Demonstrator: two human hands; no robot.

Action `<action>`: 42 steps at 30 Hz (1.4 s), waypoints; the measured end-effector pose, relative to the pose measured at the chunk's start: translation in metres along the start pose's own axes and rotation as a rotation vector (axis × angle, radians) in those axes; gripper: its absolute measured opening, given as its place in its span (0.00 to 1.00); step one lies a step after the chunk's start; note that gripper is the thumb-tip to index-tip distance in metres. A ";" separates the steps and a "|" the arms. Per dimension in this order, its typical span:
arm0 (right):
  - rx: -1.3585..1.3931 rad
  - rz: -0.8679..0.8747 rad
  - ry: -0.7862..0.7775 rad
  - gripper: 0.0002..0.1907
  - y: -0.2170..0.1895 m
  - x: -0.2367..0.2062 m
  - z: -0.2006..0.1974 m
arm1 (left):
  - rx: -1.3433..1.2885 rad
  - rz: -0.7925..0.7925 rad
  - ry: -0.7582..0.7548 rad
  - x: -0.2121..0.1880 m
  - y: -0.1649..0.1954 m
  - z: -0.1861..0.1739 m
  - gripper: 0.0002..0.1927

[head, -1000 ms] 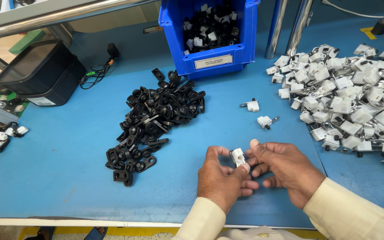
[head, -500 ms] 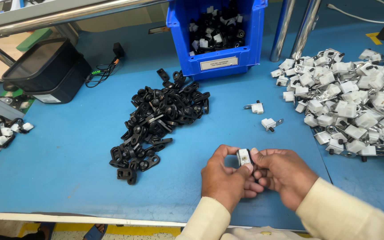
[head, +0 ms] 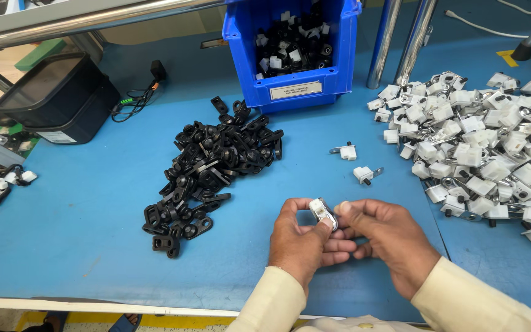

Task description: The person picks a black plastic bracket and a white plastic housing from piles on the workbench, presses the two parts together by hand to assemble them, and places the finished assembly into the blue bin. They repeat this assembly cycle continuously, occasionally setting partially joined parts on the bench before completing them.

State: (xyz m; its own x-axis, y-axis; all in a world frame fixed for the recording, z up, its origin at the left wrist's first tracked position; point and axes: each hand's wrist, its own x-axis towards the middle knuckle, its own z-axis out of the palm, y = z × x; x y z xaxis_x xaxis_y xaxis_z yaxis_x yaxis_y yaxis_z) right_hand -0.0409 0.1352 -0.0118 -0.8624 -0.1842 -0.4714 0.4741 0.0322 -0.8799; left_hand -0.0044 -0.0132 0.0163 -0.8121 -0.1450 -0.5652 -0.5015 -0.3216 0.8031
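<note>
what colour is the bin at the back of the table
Blue; the bin shows clearly in the head view.

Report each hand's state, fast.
Left hand: closed on the small white part.
Right hand: fingers pinching the same part.

Both hands meet low in the frame, right of centre, with cream sleeves running off the bottom edge. The left hand (head: 305, 243) has its fingers curled and its thumb raised. The right hand (head: 391, 243) faces it, fingertips touching, thumb and forefinger pinched together at the top.
</note>
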 end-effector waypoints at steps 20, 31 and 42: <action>0.105 0.071 -0.059 0.16 -0.002 -0.004 -0.004 | -0.070 0.149 0.169 -0.008 -0.010 0.034 0.15; 0.030 0.027 -0.067 0.15 0.000 0.006 -0.018 | -0.114 0.100 0.211 -0.009 -0.013 0.044 0.15; -0.511 -0.189 -0.057 0.16 -0.030 0.018 -0.025 | 0.123 0.002 -0.118 0.013 0.007 -0.003 0.17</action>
State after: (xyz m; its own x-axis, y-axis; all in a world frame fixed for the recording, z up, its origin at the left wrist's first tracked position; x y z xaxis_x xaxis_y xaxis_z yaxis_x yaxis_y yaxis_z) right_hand -0.0747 0.1556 0.0049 -0.9067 -0.2853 -0.3106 0.1531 0.4637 -0.8727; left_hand -0.0174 -0.0197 0.0141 -0.8388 -0.0328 -0.5435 -0.5268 -0.2031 0.8253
